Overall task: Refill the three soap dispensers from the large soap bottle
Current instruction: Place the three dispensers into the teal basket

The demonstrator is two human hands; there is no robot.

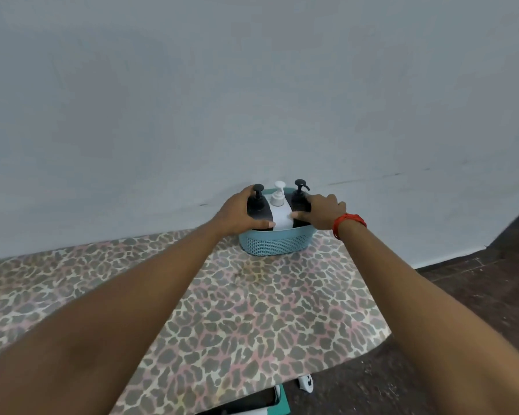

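Observation:
Three pump dispensers stand upright in a light blue perforated basket (274,242) at the far edge of the table, against the wall. A black dispenser (259,209) is on the left, a white one (280,209) in the middle, another black one (299,195) on the right. My left hand (239,214) wraps around the left black dispenser, thumb across its front. My right hand (322,211), with a red thread on the wrist, grips the right black dispenser. No large soap bottle is in view.
The table wears a leopard-print cloth (252,310). A plain grey wall rises right behind the basket. Dark floor lies to the right, with a small white object (306,383) on it. A teal-edged box (270,405) shows below the table's near edge.

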